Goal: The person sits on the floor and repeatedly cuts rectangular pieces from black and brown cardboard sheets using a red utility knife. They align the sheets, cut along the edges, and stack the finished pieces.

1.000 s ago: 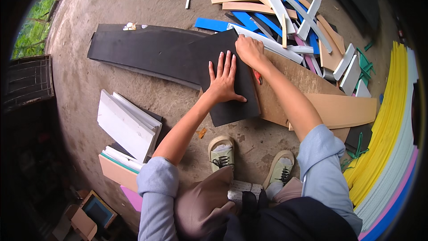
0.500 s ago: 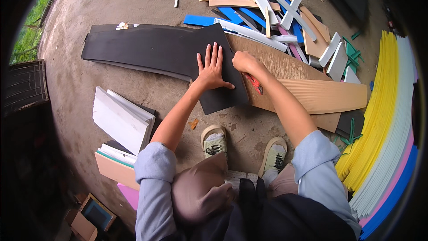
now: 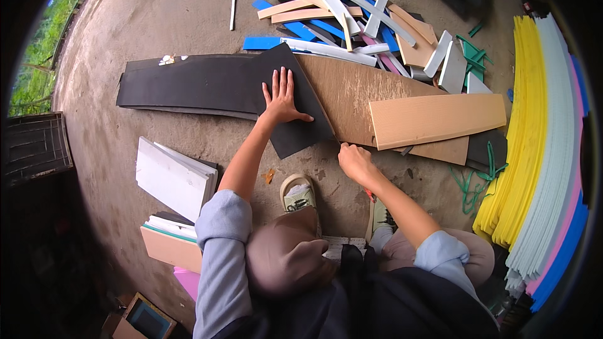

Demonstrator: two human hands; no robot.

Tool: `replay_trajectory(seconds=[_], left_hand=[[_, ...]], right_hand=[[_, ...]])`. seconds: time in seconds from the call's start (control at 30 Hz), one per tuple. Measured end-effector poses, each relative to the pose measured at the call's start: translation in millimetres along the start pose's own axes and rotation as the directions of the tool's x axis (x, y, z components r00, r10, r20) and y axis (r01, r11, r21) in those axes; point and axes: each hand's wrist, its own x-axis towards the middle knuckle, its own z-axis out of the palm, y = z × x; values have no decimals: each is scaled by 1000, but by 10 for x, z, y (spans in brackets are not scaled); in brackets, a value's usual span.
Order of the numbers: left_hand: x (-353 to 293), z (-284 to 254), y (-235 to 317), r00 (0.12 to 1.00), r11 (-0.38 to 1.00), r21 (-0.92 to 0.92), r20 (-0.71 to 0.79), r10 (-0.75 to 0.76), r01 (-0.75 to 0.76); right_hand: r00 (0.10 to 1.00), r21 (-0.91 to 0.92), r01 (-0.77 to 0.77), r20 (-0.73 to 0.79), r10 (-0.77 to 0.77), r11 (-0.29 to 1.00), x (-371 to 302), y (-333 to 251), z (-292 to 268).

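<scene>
My left hand (image 3: 281,102) lies flat with its fingers spread, pressing on a black foam-like sheet (image 3: 308,130). That sheet sits at a slant over a worn wooden board (image 3: 355,85) and the end of a longer black sheet stack (image 3: 195,81). My right hand (image 3: 355,163) is closed around a red-handled utility knife (image 3: 370,195), mostly hidden in the fist. Its thin tip shows by the board's near edge, close to the black sheet's lower right corner. A tan ribbed sheet (image 3: 440,119) rests on the board's right part.
Cut strips (image 3: 330,0) in white, blue and tan are heaped beyond the board. Tall stacks of yellow sheets (image 3: 518,132) and pale sheets (image 3: 549,144) stand at the right. White panels (image 3: 173,176) lie at the left. My shoes (image 3: 298,193) are close below the board.
My right hand has drawn the knife toward me along the black sheet's right edge, past the board's near edge. My left hand stays pressed on the sheet. The view has shifted slightly.
</scene>
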Motion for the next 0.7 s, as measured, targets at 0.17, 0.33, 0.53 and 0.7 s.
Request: replay_trajectory(seconds=[0.17, 0.33, 0.53, 0.7], left_hand=[[-10, -33, 0, 1000, 1000, -15, -16, -9, 9], [-49, -45, 1, 1000, 999, -34, -2, -23, 22], [-43, -95, 17, 1000, 998, -59, 15, -18, 19], [24, -75, -15, 996, 998, -60, 83, -16, 21]], right_hand=[[993, 17, 11, 120, -13, 1000, 100, -74, -361], [895, -113, 88, 445, -29, 990, 540, -95, -862], [964, -25, 191, -185, -193, 981, 1506, -376, -1301], [904, 21, 210, -385, -186, 977, 2329, -598, -978]])
